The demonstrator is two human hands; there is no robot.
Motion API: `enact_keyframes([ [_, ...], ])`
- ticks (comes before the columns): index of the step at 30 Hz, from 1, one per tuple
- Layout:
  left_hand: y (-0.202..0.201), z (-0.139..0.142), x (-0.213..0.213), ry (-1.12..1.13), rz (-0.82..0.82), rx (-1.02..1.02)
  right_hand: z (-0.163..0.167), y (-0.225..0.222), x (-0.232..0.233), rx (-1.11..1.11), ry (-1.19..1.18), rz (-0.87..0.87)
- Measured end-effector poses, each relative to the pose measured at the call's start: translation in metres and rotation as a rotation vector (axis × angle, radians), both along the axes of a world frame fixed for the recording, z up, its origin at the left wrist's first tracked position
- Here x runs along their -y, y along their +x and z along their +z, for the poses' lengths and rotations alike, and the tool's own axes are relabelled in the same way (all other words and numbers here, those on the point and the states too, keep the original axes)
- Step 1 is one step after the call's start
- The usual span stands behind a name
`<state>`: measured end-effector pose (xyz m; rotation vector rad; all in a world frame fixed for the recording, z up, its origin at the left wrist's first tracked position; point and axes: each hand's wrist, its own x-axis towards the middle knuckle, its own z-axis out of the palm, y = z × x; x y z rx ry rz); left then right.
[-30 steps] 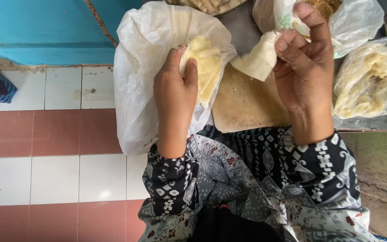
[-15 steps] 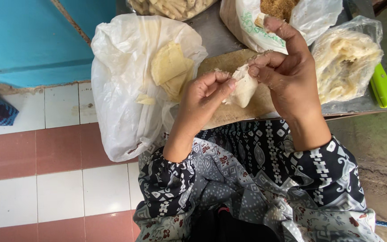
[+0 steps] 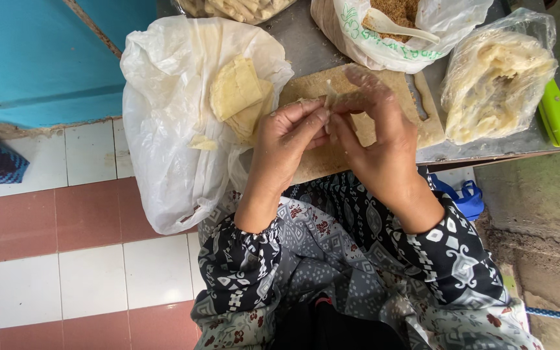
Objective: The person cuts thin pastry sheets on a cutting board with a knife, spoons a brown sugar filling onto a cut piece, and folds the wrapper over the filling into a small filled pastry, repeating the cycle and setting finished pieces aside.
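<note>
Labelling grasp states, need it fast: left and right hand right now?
Left hand: closed, pinching the thin pale wrapper.
Right hand: closed, pinching the same wrapper.

Top bag (image 3: 234, 8) cut off; fingers (image 3: 364, 81) blurred

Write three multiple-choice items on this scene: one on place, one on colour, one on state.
1. Where do the pale sheets lie?
A. in the open white bag
B. on the floor
C. on the lap

2. What colour is the handle at the table's right edge?
A. red
B. green
C. black

3. What are the left hand and right hand doing?
A. resting apart
B. both pinching one small pale piece
C. gripping the spoon

Answers: 1 A, they sit in the bag's mouth; 2 B, it is bright green; 3 B, fingertips meet on it above the board.
</note>
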<state>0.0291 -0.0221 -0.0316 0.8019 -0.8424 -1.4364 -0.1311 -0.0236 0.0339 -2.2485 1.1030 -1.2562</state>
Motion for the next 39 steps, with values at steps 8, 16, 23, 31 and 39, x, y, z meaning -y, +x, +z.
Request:
enact_keyframes([
  [8,0.005,-0.018,0.006,-0.024,0.050,0.161,-0.018,-0.018,0.024,0.877,0.623,0.175],
  [16,0.016,0.005,0.010,-0.030,0.023,0.063,-0.015,-0.071,0.034,1.292,0.697,0.103],
  [23,-0.041,0.048,-0.038,-0.836,0.411,1.611,-0.018,-0.114,0.014,1.185,0.585,0.036],
  [31,-0.033,0.017,-0.017,-0.173,-0.081,0.699,-0.017,-0.082,0.002,1.041,0.722,0.192],
  [39,-0.019,0.001,-0.002,0.009,-0.081,0.308,-0.039,-0.042,0.015,0.935,0.683,0.103],
])
